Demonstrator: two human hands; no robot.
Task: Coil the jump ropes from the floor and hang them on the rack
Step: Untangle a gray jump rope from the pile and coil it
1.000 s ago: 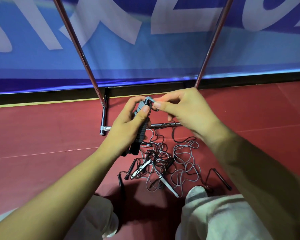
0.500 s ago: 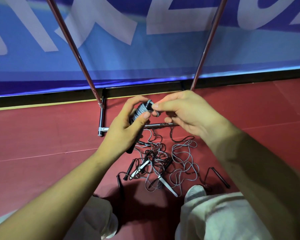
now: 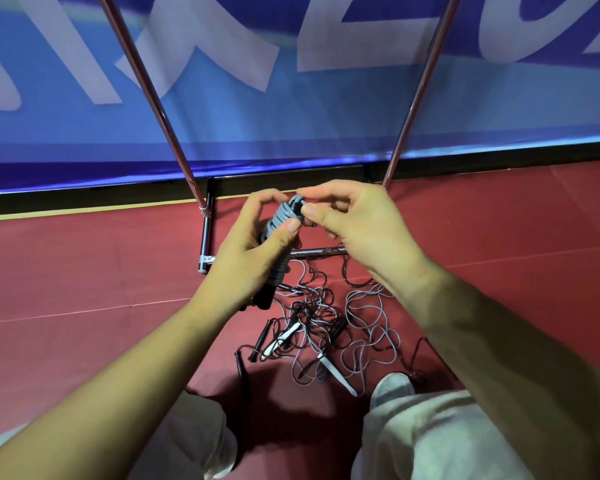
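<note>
My left hand grips a jump rope bundle: grey cord wound tightly round black handles, whose lower ends stick out below the palm. My right hand pinches the top end of that bundle between thumb and forefinger. On the red floor below the hands lies a tangle of jump ropes, grey and black cords with black and white handles. The metal rack rises behind, its two slanted poles and base bars right past my hands.
A blue banner with large white letters hangs behind the rack. My knees in light trousers and a white shoe toe sit at the near edge of the rope pile. Red floor stretches left and right.
Both hands with the bundle stay close together; my right fingers have shifted at the bundle's top end. The view has dipped slightly.
</note>
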